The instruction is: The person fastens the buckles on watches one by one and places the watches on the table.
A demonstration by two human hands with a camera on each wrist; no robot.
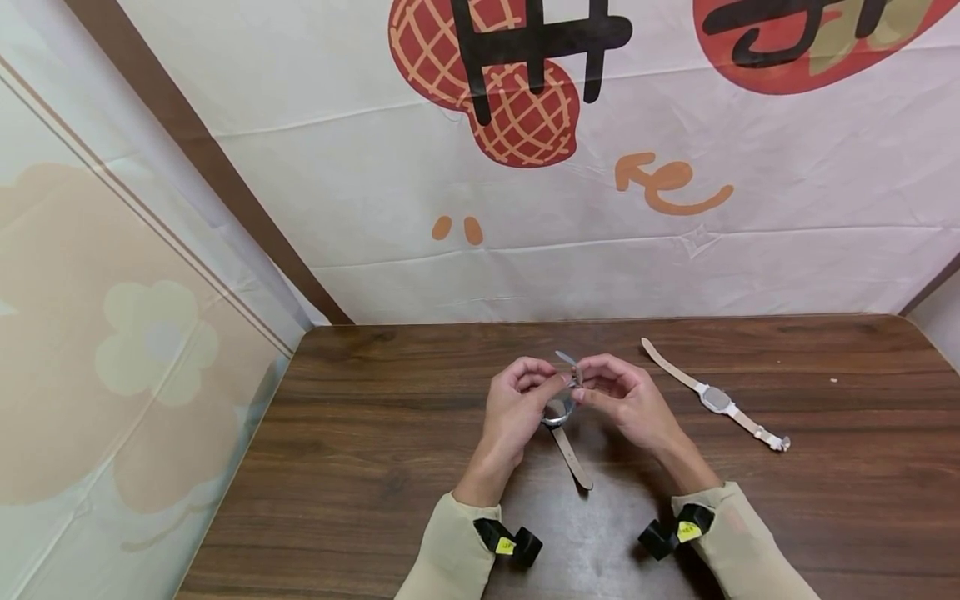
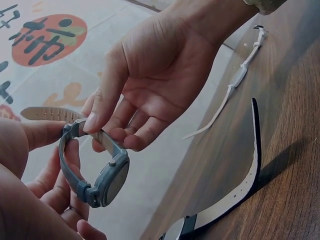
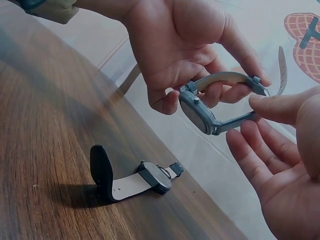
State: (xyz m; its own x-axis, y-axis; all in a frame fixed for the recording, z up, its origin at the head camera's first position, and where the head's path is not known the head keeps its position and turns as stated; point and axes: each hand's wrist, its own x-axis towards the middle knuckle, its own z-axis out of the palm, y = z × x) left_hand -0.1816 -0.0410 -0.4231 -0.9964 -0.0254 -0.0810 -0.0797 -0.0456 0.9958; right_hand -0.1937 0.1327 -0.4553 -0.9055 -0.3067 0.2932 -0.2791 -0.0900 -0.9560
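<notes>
Between my two hands is a grey-blue wristwatch, its strap bent into a loop with the pale-lined tail sticking out past the buckle. My left hand pinches the strap at the buckle end between thumb and fingers. Opposite it, my right hand pinches the same strap close to the buckle, thumb and fingertips on the band. Just below the hands, a second watch with a black, beige-lined strap lies on the table, partly covered by the hands in the head view.
A white watch with a pale strap lies stretched out on the brown wooden table, right of my hands. A tiny white speck is farther right. Behind the table hangs a printed cloth, with another cloth panel on the left.
</notes>
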